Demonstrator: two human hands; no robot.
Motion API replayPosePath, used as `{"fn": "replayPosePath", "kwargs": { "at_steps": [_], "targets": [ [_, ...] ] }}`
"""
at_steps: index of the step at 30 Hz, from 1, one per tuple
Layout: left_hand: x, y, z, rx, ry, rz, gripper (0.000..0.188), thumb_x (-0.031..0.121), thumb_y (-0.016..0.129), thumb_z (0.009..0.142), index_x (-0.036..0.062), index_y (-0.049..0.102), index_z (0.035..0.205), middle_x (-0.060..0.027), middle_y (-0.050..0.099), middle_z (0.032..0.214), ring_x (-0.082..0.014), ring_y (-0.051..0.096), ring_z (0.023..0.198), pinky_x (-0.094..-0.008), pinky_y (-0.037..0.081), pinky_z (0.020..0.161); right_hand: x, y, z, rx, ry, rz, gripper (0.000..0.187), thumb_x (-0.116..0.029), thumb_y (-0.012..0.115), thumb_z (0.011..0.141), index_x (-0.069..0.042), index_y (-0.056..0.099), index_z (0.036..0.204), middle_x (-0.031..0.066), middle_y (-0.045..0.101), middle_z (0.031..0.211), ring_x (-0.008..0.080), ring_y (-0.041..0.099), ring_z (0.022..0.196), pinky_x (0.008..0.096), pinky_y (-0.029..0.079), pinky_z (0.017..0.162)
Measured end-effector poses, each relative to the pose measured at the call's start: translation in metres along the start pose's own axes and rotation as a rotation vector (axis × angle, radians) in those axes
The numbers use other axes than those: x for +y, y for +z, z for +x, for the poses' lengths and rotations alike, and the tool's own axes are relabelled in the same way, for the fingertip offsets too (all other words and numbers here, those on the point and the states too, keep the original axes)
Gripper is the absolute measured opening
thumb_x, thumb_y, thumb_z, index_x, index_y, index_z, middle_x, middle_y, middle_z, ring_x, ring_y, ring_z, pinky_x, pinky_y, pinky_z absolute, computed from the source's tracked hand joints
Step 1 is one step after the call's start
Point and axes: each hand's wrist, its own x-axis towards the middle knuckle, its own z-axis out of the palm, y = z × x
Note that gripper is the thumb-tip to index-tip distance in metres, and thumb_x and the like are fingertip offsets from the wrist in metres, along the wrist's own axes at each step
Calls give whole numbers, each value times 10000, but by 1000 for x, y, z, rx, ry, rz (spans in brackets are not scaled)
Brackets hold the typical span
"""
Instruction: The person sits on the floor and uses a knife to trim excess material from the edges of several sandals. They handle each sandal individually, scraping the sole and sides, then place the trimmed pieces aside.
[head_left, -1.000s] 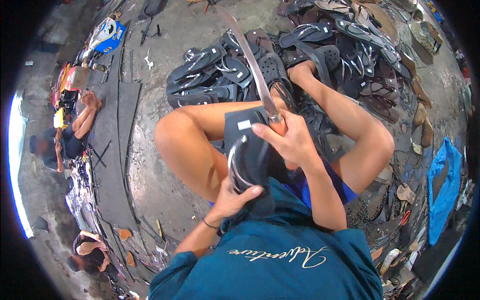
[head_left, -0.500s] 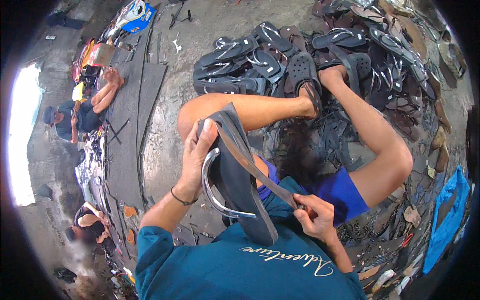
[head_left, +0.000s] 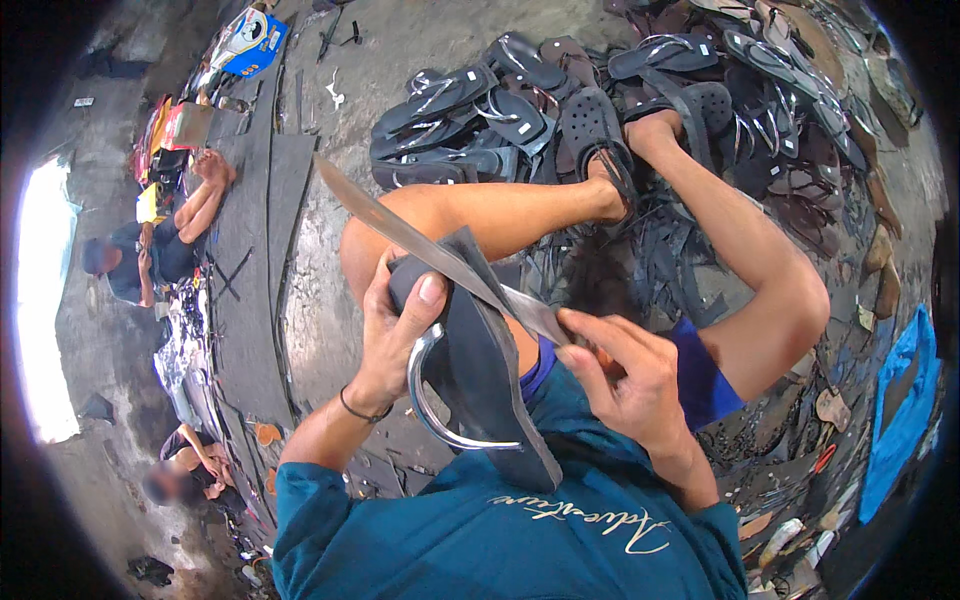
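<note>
"Two hands, both closed: on what?"

"The left hand [head_left: 385, 335] grips the black sandal [head_left: 480, 360] by its far end, thumb on top; the sandal's near end lies over the teal shirt [head_left: 430, 540]. The right hand [head_left: 635, 375] is wrapped around the long knife [head_left: 400, 228] at its handle."

"How to work it well?"

"It crosses the sandal near that thumb. I'd brace the sandal firmly, hold one steady slant, draw smoothly, and keep left fingertips clear."
</note>
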Motion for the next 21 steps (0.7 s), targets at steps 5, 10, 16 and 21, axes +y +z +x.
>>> {"fn": "replayPosePath", "kwargs": {
  "at_steps": [5,10,16,21],
  "targets": [
    [9,6,2,-32,46,191,580,351,769,805,38,461,1184,-94,612,1079,-147,611,980,-283,508,859,0,13,69,-72,48,92,224,-115,672,894,12,679,1079,120,687,754,195,666,605,306,501,558],
    [56,-13,8,-118,89,187,551,270,786,786,14,508,1187,-69,658,993,-105,625,795,-247,525,685,24,-14,10,215,-23,128,242,-60,673,851,28,689,1076,113,708,835,117,587,605,251,467,549],
    [36,-30,-14,-338,-116,279,449,164,812,790,-1,595,1148,-45,679,1003,-91,621,844,-246,506,761,40,-31,-69,-85,-15,18,296,-171,781,778,5,711,1006,124,703,833,146,590,556,250,478,516],
    [11,-32,-26,-413,-80,312,379,129,810,787,5,627,1095,-57,684,998,-120,627,927,-290,489,825,20,-60,-71,-246,110,-83,308,-184,795,755,-30,723,1012,105,701,816,169,611,551,270,495,512]
  ]
}}
